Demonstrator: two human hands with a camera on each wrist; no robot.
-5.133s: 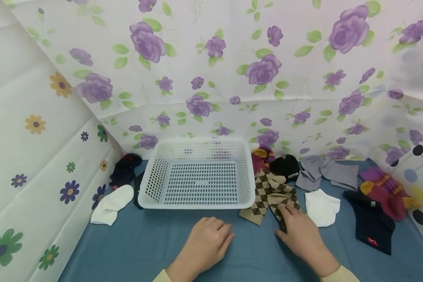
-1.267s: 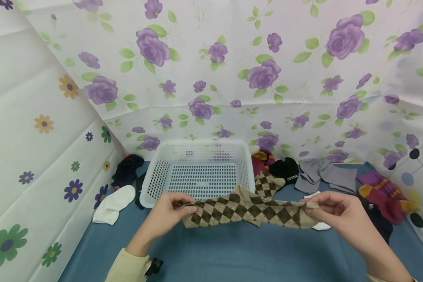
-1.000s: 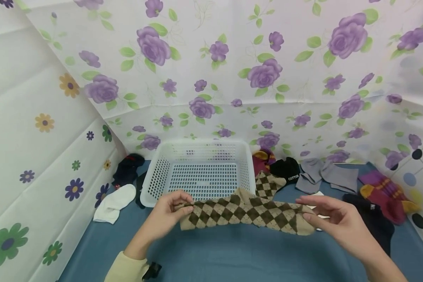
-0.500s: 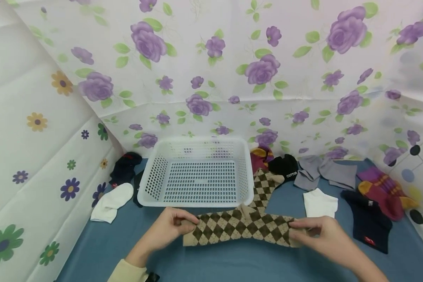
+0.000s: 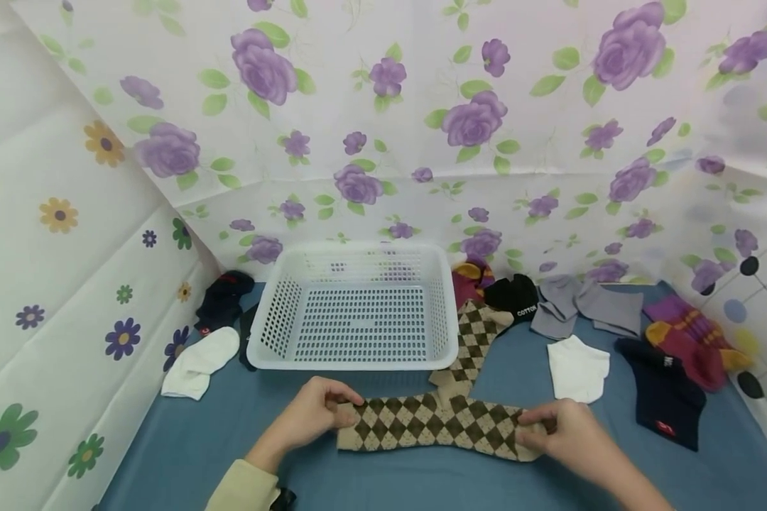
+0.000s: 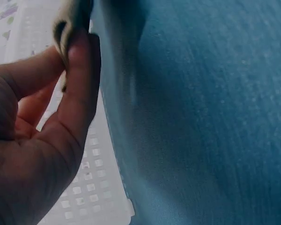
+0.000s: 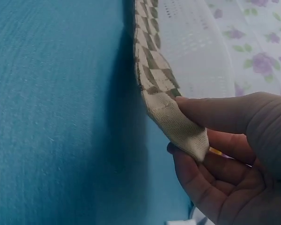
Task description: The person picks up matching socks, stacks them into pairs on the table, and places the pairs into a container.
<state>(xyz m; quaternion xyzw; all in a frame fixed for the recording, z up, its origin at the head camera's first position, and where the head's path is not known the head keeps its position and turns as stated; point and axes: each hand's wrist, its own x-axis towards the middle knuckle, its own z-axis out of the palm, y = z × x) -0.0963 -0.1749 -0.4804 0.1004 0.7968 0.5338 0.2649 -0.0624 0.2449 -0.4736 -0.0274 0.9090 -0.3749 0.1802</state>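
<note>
A tan and brown diamond-patterned sock [image 5: 434, 424] stretches sideways between my two hands, low over the blue cloth in front of the basket. My left hand [image 5: 322, 411] pinches its cuff end; the left wrist view shows the folded edge between thumb and fingers. At the other end, my right hand [image 5: 559, 433] pinches the plain tan toe [image 7: 178, 124] between thumb and fingers. A second sock of the same pattern [image 5: 476, 341] lies just behind, beside the basket's right side, its lower end meeting the held sock's heel in the head view.
A white perforated basket [image 5: 351, 365] stands at the back centre. To its right lie a black sock [image 5: 514, 298], grey socks [image 5: 588, 301], a white sock [image 5: 578, 369], a navy sock [image 5: 667, 401] and a maroon-purple sock [image 5: 697, 341]. Left of it are a white sock [image 5: 201, 362] and dark socks [image 5: 224, 301].
Earlier my right hand rested on the patterned socks and my left on the cloth. Then both hands held one sock up, stretched before the basket; since then they have lowered it toward the cloth.
</note>
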